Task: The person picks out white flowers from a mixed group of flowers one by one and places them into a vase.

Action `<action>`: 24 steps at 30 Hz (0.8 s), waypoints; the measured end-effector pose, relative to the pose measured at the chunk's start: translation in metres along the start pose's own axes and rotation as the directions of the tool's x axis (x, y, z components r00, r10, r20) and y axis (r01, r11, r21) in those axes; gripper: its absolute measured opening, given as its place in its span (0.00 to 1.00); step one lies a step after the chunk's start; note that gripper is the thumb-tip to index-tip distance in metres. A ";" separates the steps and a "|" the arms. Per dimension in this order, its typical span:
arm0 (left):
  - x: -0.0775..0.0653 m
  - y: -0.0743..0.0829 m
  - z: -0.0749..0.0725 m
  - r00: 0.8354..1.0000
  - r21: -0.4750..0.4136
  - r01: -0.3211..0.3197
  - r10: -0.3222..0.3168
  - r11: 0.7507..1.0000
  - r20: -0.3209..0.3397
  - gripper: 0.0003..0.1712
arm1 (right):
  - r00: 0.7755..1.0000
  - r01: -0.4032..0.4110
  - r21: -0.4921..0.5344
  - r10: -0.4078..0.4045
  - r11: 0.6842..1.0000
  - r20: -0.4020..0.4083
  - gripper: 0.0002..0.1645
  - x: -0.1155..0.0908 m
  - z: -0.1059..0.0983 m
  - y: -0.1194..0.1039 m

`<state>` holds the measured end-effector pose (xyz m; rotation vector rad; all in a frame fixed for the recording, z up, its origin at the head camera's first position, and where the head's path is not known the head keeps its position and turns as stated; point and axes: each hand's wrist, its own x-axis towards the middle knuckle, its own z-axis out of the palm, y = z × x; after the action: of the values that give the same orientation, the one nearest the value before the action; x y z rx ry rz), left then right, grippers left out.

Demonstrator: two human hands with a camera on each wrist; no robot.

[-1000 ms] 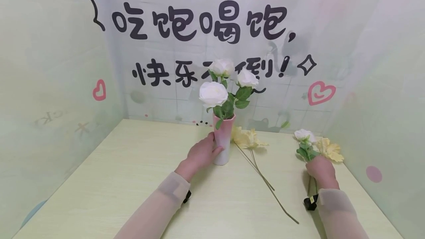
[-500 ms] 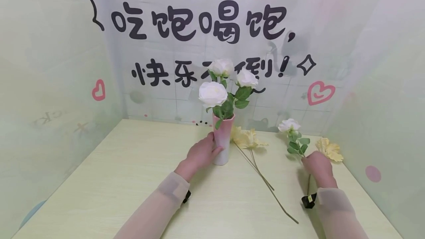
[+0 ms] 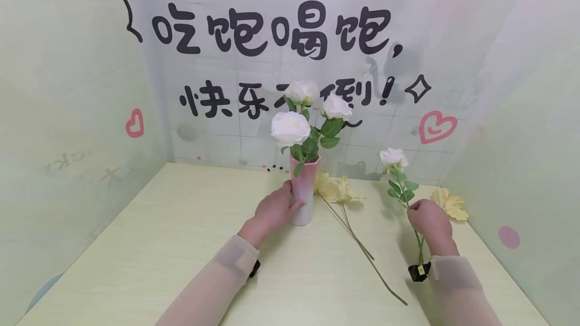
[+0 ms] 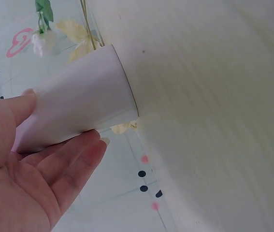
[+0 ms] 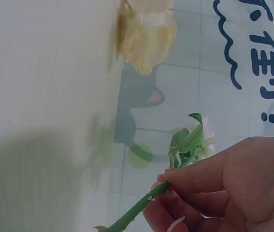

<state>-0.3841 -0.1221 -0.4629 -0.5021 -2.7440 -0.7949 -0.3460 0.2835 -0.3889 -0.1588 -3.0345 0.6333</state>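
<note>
A tapered vase (image 3: 308, 185), pink above and white below, stands upright on the table and holds several leafy stems with white roses (image 3: 291, 129). My left hand (image 3: 274, 210) grips its side, the thumb on one face and the fingers around the other, as the left wrist view shows. Off to the right, my right hand (image 3: 431, 221) pinches the green stem (image 5: 137, 210) of another white rose (image 3: 393, 158) between thumb and fingers. Its bloom and leaves rise above the hand, and the lower stem hangs below.
Two yellow flowers (image 3: 341, 190) lie just right of the vase, their thin stems stretching toward the front of the table (image 3: 190, 245). Another yellow flower (image 3: 449, 204) lies behind my right hand, near the right wall. A printed back wall (image 3: 217, 140) closes off the far side.
My right hand has lifted the white rose and shifted slightly left, so the bloom now stands higher and further from the yellow flower. The left hand and vase have stayed still.
</note>
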 end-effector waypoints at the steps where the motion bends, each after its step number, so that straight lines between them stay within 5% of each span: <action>1: 0.002 -0.003 0.002 1.000 0.003 -0.005 0.005 1.000 -0.001 0.44 | 1.000 0.003 0.006 -0.003 1.000 -0.005 0.24 0.000 0.000 -0.001; 4: 0.002 -0.003 0.002 1.000 -0.006 -0.018 0.018 1.000 -0.005 0.45 | 1.000 0.017 0.023 -0.016 1.000 -0.014 0.23 -0.002 -0.001 -0.007; 7: -0.017 0.038 -0.031 0.999 -0.027 0.028 -0.028 0.999 0.021 0.38 | 0.999 0.029 0.049 -0.028 0.998 -0.032 0.22 -0.003 -0.001 -0.012; 9: -0.021 0.043 -0.035 0.999 -0.022 0.036 -0.035 0.999 0.021 0.37 | 0.998 0.045 0.068 -0.041 0.997 -0.053 0.21 -0.004 -0.001 -0.014; 24: -0.021 0.044 -0.034 0.998 -0.017 0.051 -0.051 0.999 0.021 0.36 | 0.976 0.148 0.185 -0.113 0.972 -0.185 0.22 -0.015 -0.005 -0.032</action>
<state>-0.3437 -0.1119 -0.4207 -0.4479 -2.7813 -0.8316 -0.3335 0.2552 -0.3717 -0.0059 -2.7673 0.8556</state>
